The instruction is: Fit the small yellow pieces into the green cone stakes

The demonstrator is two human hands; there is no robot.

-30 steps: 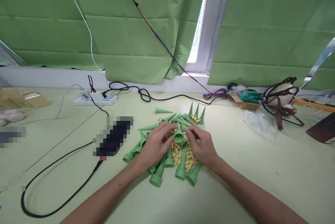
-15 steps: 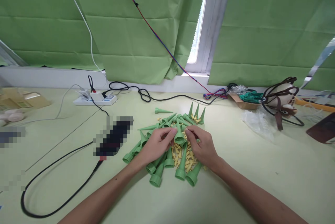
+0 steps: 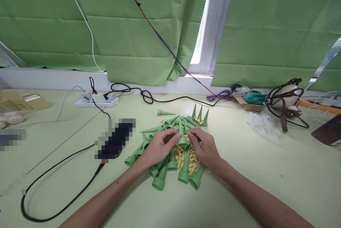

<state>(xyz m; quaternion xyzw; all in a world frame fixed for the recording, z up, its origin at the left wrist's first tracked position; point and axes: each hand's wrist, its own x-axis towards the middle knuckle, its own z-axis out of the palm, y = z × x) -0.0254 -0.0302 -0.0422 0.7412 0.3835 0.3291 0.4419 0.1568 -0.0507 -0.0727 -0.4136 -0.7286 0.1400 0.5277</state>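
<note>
From where I stand, the whole work surface is a pale table [image 3: 247, 185], with green curtains [image 3: 138, 36] hanging behind it and a narrow strip of window [image 3: 199, 43] letting daylight in between them. At the back sits a white power strip [image 3: 109, 103], and a black cable [image 3: 170, 99] wanders along the table from near it. A blurred-out dark object [image 3: 115, 141] lies on the left with a cord running to it. Over on the right I see a cardboard box [image 3: 249, 106] with something dark green inside, a clear plastic bag [image 3: 262, 125] in front, and a plush toy [image 3: 290, 109] beside the box.

The green cone [image 3: 182, 137] is over the middle of the pile, between the hands, its narrow tip up and its wide, ribbed collar down. It is smooth, matte plastic. The left hand [image 3: 161, 146] has it pinched between thumb and fingers near the collar. The right hand [image 3: 206, 148] has its fingertips drawn together just beside it; I cannot tell whether anything is between them.

Around and below lie many loose cones [image 3: 160, 180] and small yellow pieces [image 3: 193, 164]. Behind, 3 upright cones [image 3: 201, 114] stand with yellow bits among them, and 1 lone cone [image 3: 165, 112] lies on its side.
</note>
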